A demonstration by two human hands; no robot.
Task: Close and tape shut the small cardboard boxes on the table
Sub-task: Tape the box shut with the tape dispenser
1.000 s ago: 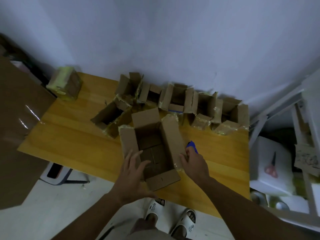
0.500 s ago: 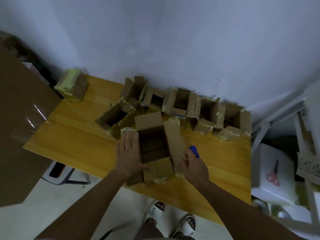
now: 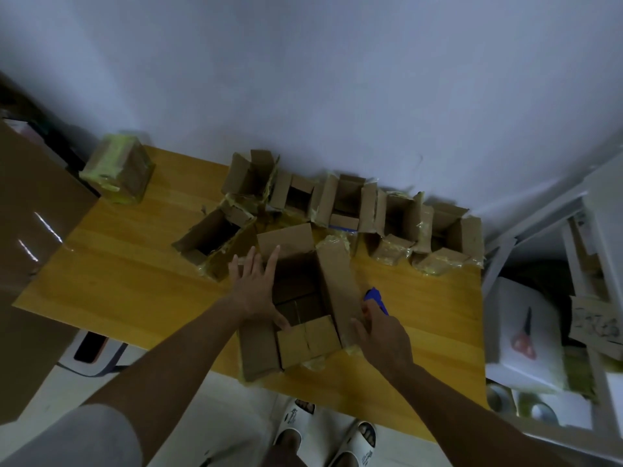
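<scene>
Two hands worked the open cardboard box: your left hand lay flat, fingers spread, your right hand gripped its right flap, which risked springing back untaped.

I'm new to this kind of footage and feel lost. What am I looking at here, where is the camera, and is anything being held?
There is no machine: a person wears one camera on the head, looking down at their own arms. The left hand lies with straight fingers on the left flap of an open cardboard box at the near edge of a wooden table. The right hand is at the box's right flap, beside a blue object whose kind I cannot tell. More open boxes line the wall, and one taped box stands at the far left. Neither hand clearly grips anything.
</scene>
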